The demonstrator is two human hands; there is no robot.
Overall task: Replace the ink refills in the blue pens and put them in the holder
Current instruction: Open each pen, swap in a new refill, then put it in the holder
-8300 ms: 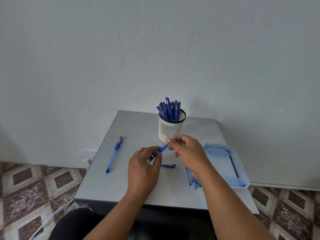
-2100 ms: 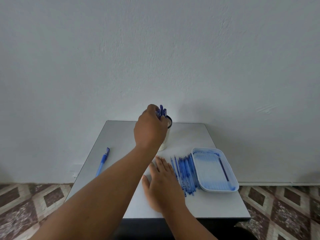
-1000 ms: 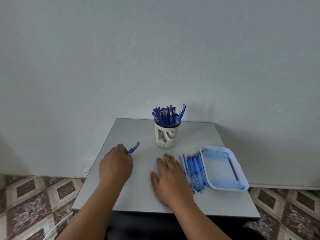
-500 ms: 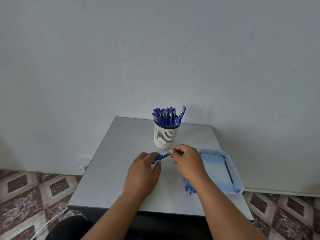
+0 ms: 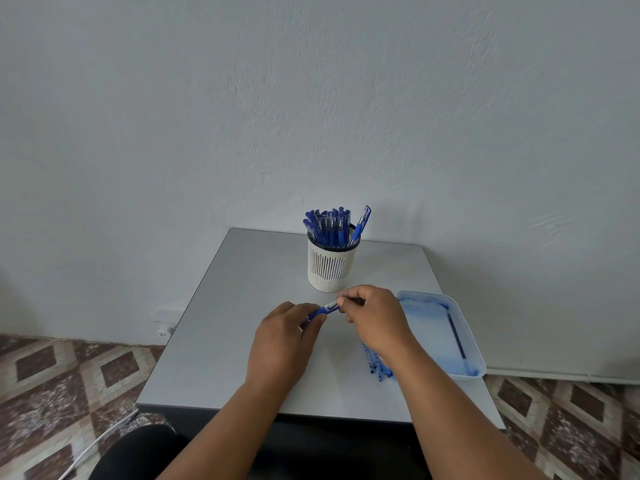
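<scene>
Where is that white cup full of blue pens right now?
In the head view the pen holder stands upright at the back middle of the grey table, near the wall, just beyond the person's hands and left of the light blue tray.

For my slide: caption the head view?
Both hands grip one blue pen before the holder.

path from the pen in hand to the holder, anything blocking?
Nothing visible. Both hands, left hand and right hand, grip the pen just in front of the holder, with only bare table between. The holder is already crowded with pens, with a gap on its right side.
</scene>
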